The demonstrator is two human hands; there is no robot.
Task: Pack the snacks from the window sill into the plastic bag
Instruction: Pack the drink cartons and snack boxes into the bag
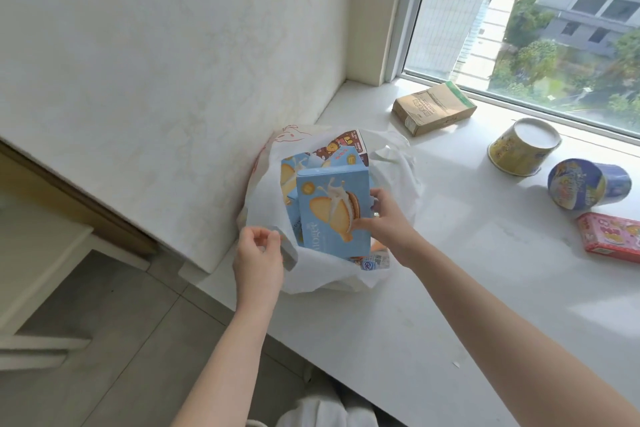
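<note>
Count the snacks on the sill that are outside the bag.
4: brown box by the window, yellow cup right of it, blue cup beside that, pink box at the right edge. More may be out of view.

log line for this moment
right hand: grips blue box in bag | left hand: holds bag rim | on sill: brown box, two cups, red box

My right hand (388,222): I held the blue cookie box (332,211) by its right side, standing up in the open bag.
My left hand (258,256): I pinched the near edge of the plastic bag (329,274).
Deeper in the bag: a second blue box (289,170) and a brown box (349,146).
On the window sill (450,288): a tan box (433,107), a yellow cup (523,146), a blue cup (585,189) on its side, and a red box (609,232).
</note>
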